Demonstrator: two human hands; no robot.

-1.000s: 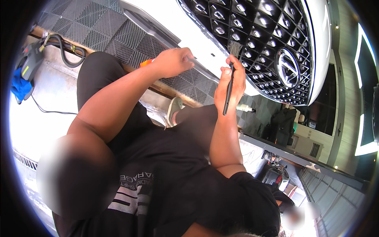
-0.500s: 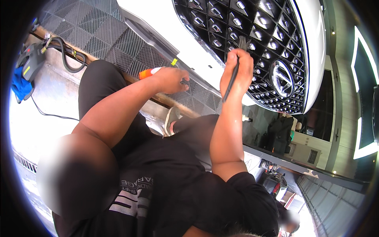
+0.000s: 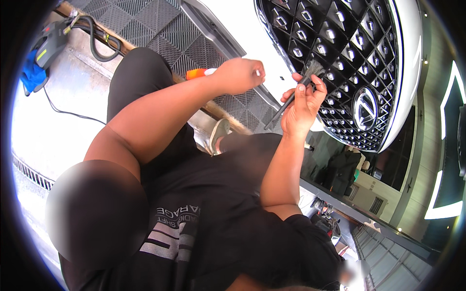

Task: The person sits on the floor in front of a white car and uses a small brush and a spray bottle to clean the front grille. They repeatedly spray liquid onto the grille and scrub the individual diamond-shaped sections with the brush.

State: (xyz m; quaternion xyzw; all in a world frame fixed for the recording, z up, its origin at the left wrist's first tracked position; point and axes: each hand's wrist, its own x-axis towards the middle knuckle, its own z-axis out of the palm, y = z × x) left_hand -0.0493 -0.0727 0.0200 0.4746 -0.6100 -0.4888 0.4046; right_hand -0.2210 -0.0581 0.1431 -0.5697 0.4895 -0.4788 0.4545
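Note:
My right hand is closed round a detailing brush. The slim dark handle slants down to the left, and the grey bristles point up in front of the grille. Whether the bristles touch the grille, I cannot tell. The black car grille carries rows of shiny chrome pieces and a round chrome emblem. To the left, my left hand is curled closed beside the white bumper. A small bright spot shows between its fingers; what it holds, if anything, is unclear.
An orange and white container sits beyond my left forearm. Dark grey floor tiles lie beneath the bumper. At far left stand a grey machine with a hose and a blue cloth. Dark glass borders the right side.
My right hand has turned, showing its palm side, with the brush handle now across the fingers. My left hand has risen to the right and its fingers have curled tighter. The view has tilted.

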